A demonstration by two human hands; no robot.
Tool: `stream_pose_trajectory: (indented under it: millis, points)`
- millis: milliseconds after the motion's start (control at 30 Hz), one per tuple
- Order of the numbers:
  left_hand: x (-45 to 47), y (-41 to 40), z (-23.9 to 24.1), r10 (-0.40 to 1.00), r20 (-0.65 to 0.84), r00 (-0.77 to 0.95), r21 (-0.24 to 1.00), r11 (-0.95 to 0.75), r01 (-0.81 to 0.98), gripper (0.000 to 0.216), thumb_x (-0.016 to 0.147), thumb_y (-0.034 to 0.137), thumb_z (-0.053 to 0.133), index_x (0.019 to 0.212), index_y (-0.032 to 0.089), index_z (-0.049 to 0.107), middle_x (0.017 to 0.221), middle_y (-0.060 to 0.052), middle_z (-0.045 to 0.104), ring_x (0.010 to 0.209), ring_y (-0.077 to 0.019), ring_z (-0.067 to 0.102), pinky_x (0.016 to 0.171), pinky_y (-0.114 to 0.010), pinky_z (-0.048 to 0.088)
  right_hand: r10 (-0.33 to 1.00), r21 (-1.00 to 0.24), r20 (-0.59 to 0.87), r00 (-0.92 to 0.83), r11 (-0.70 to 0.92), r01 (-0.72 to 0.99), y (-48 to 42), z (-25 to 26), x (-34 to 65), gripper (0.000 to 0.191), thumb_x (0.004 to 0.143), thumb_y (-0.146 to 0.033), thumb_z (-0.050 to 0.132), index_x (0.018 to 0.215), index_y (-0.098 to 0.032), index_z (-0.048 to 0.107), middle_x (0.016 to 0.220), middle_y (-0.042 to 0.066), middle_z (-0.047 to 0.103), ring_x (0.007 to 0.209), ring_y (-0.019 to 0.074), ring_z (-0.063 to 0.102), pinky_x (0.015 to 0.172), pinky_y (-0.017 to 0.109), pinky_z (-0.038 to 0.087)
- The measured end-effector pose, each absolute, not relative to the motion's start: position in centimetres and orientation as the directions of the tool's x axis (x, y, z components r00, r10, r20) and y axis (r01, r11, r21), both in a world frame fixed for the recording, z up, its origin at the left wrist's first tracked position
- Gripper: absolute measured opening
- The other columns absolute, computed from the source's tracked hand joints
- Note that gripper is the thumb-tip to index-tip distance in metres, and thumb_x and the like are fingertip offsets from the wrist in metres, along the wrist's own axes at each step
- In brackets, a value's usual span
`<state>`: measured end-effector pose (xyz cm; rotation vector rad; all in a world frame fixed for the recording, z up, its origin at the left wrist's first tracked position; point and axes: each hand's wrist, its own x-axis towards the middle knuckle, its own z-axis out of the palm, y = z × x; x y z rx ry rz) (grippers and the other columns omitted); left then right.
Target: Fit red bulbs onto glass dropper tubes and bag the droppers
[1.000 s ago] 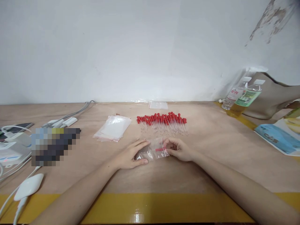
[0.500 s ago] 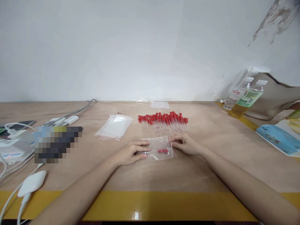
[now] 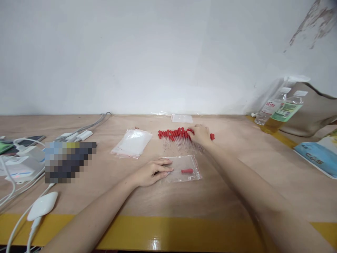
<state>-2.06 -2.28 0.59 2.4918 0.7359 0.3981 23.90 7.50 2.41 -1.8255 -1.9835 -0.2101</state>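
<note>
On the near half of the table (image 3: 223, 196), a clear zip bag (image 3: 179, 162) lies flat, its red-lined edge toward the right and its left end under the left hand (image 3: 151, 173). Those fingers are moderately spread, thumb set apart from them, resting over the film rather than gripping it; the likely purpose is to keep so light a bag from sliding while the other hand is away from it.

Farther off, the right hand (image 3: 200, 135) reaches over the right part of a row of droppers (image 3: 175, 135), fingertips bent down at the red bulbs. Whether they pinch one or merely touch, I cannot tell, since the back of the hand hides much. The row lies bulbs to the far side and stems to the near side, perhaps so that each bulb offers an easy grip. Left of it sits a loose stack of bags (image 3: 134, 140), placed, I judge, for convenient reach.

One dropper (image 3: 187, 171) lies inside the bag, its bulb near the red-lined edge and its stem running left toward the left fingers. The bulb is solid red and wider at its right end; the stem is thin, pale and hard to follow. The film is slightly creased, with bright glints; whether its seal is pressed closed is too fine to see.
</note>
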Motion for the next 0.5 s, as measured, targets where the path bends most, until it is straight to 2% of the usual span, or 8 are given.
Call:
stream_pose_trajectory:
  millis: [133, 233, 300, 400, 500]
  points:
    - [-2.1, -2.4, 0.7, 0.574, 0.126, 0.809, 0.544, -0.722, 0.428, 0.032, 0.088, 0.031, 0.041, 0.117, 0.028, 0.052, 0.133, -0.004, 0.041, 0.124, -0.0185, 0.035, 0.103, -0.040, 0.027, 0.939, -0.125, 0.344, 0.012, 0.034, 0.992, 8.9, 2.2, 22.8, 0.033, 0.083, -0.037, 0.039, 0.091, -0.018, 0.066, 0.101, 0.015, 0.056, 0.097, 0.0282, 0.046, 0.081, 0.043, 0.028]
    - [-2.1, -2.4, 0.7, 0.573, 0.122, 0.810, 0.552, -0.718, 0.425, 0.032, 0.087, 0.032, 0.041, 0.117, 0.028, 0.052, 0.133, -0.003, 0.040, 0.123, -0.0184, 0.036, 0.103, -0.040, 0.027, 0.940, -0.195, 0.335, 0.062, 0.005, 0.981, 9.7, 2.1, 22.6, 0.029, 0.080, -0.036, 0.044, 0.085, -0.019, 0.067, 0.100, 0.014, 0.056, 0.098, 0.0287, 0.046, 0.081, 0.044, 0.029]
    - [-2.1, -2.3, 0.7, 0.574, 0.131, 0.808, 0.560, -0.716, 0.418, 0.032, 0.087, 0.032, 0.042, 0.117, 0.029, 0.052, 0.133, -0.002, 0.041, 0.123, -0.0191, 0.036, 0.103, -0.041, 0.027, 0.929, -0.331, 0.349, 0.122, 0.000, 0.944, 10.0, 2.1, 22.7, 0.024, 0.077, -0.034, 0.049, 0.082, -0.019, 0.066, 0.100, 0.013, 0.056, 0.098, 0.0282, 0.047, 0.082, 0.043, 0.030]
    - [-2.0, -2.4, 0.6, 0.577, 0.141, 0.804, 0.566, -0.714, 0.413, 0.032, 0.086, 0.032, 0.044, 0.117, 0.029, 0.053, 0.133, -0.003, 0.041, 0.123, -0.0198, 0.036, 0.103, -0.042, 0.027, 0.916, -0.613, 0.359, 0.179, 0.087, 0.785, 10.1, 2.4, 23.3, 0.017, 0.074, -0.029, 0.052, 0.080, -0.016, 0.062, 0.091, 0.011, 0.059, 0.089, 0.0233, 0.053, 0.078, 0.037, 0.037]
    - [-2.0, -2.5, 0.7, 0.573, 0.129, 0.810, 0.558, -0.717, 0.418, 0.034, 0.086, 0.033, 0.044, 0.119, 0.028, 0.051, 0.134, -0.003, 0.039, 0.124, -0.0199, 0.035, 0.103, -0.041, 0.026, 0.903, -0.740, 0.385, 0.190, 0.179, 0.649, 8.9, 2.8, 24.9, 0.020, 0.079, -0.030, 0.045, 0.089, -0.015, 0.055, 0.081, 0.006, 0.060, 0.074, 0.0155, 0.056, 0.068, 0.029, 0.042]
